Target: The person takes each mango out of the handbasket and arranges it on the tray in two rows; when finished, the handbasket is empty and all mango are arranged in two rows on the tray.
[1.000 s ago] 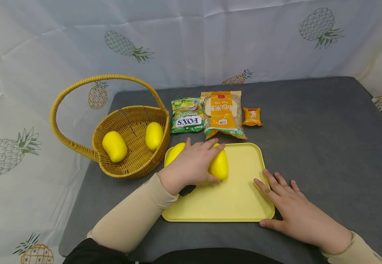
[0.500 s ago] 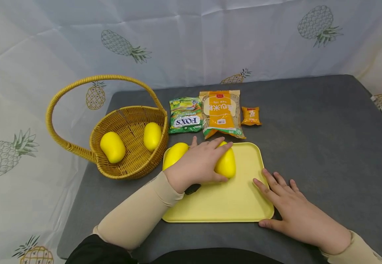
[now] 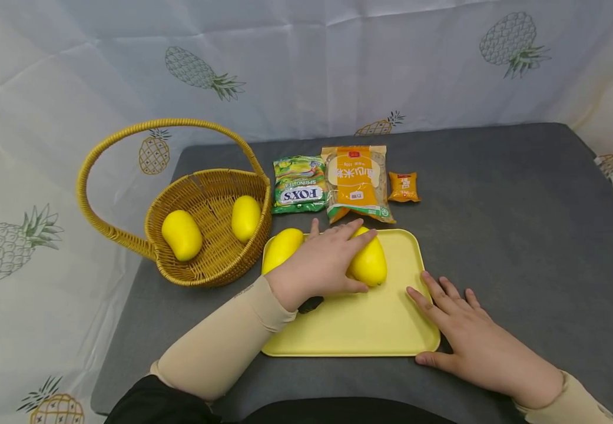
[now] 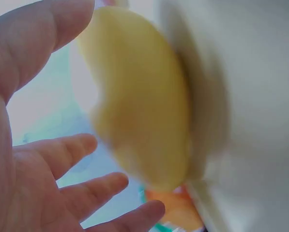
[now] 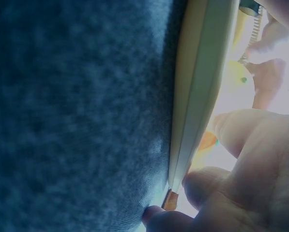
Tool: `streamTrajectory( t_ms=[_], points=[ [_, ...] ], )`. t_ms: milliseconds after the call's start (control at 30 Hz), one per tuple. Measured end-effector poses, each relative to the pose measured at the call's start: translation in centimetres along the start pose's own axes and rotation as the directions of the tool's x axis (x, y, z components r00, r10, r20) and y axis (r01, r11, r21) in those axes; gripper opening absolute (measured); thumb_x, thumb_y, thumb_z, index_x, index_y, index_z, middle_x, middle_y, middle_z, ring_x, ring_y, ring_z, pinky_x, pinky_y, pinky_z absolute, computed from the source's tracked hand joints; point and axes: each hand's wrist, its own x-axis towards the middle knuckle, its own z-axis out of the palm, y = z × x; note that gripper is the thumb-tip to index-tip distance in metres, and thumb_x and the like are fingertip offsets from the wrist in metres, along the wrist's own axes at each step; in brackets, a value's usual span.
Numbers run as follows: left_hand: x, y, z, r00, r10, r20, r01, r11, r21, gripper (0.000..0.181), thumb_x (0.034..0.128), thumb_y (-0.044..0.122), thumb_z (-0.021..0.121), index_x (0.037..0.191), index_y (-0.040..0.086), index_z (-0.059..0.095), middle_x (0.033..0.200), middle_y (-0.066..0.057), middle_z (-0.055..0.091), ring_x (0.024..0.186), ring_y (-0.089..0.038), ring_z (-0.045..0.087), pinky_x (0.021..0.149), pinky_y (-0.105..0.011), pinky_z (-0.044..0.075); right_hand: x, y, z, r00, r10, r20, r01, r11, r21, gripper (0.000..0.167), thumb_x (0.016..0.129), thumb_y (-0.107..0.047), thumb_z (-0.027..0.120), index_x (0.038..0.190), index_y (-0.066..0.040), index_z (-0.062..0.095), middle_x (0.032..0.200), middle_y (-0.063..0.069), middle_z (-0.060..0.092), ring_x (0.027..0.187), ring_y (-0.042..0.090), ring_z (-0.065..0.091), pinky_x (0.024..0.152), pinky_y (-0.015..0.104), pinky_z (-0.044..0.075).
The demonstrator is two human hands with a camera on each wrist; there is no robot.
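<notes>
On a pale yellow tray [image 3: 380, 330], one yellow mango [image 3: 371, 265] is partly covered by the left hand [image 3: 324, 262], whose thumb and fingers are spread about it without being curled; whether it is touched by the thumb cannot be told. Another mango [image 3: 282, 247] is seen at the tray's far left corner, just beyond the left wrist. By the right hand [image 3: 460, 330], nothing is held: its fingers are splayed at the tray's right edge. Just left of the tray, two more fruits, a left basket mango [image 3: 182, 235] and a right basket mango [image 3: 245, 218], are held apart in a handled wicker basket [image 3: 232, 272]. Beyond the tray, a green FOX'S packet [image 3: 300, 176], a larger orange-and-clear bag [image 3: 356, 179] and a small orange packet [image 3: 404, 187] are lined up on the dark grey table [image 3: 523, 235], which is backed by pineapple-printed cloth [image 3: 391, 59].
</notes>
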Motion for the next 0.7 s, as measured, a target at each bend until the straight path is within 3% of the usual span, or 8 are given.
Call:
streamTrajectory(
  t_ms=[167,333,533,700],
  points=[
    [-2.0,-0.8,-2.7,0.995,0.003,-0.104,-0.002,1.000,0.001,0.104,0.0917,0.063,0.085,0.175,0.028,0.035,0.183,-0.005,0.029,0.166,-0.032,0.037,0.129,-0.082,0.017,0.0,0.0,-0.1,1.000,0.000,0.006,0.000,1.000,0.010,0.106,0.089,-0.066,0.083,0.176,-0.028,0.034,0.186,0.014,0.012,0.164,0.059,0.022,0.118,0.086,0.024],
    [-5.2,-3.0,-7.2,0.970,-0.056,-0.236,0.056,0.998,-0.010,0.098,0.0948,0.056,0.085,0.175,0.025,0.037,0.183,-0.005,0.030,0.164,-0.031,0.040,0.131,-0.080,0.015,0.0,0.0,0.0,1.000,0.004,0.013,-0.004,1.000,0.024,0.107,0.089,-0.065,0.084,0.176,-0.029,0.032,0.186,0.014,0.011,0.165,0.059,0.021,0.120,0.086,0.021],
    [-8.5,-7.8,-11.3,0.925,-0.221,-0.308,0.183,0.972,-0.150,0.093,0.0977,0.045,0.086,0.175,0.026,0.037,0.183,-0.004,0.028,0.164,-0.038,0.039,0.135,-0.072,0.011,0.0,0.0,0.0,1.000,0.002,0.011,-0.002,1.000,0.017,0.108,0.089,-0.064,0.085,0.176,-0.029,0.032,0.187,0.014,0.011,0.164,0.059,0.021,0.120,0.087,0.020],
    [-9.9,-11.9,-12.1,0.903,-0.315,-0.290,0.267,0.944,-0.196,0.079,0.1040,0.038,0.079,0.172,0.020,0.043,0.179,-0.012,0.036,0.165,-0.043,0.033,0.136,-0.070,0.004,-0.1,0.0,0.1,1.000,0.000,0.006,0.000,1.000,0.017,0.108,0.089,-0.064,0.085,0.176,-0.028,0.032,0.186,0.014,0.012,0.164,0.059,0.022,0.120,0.087,0.021]
  ],
)
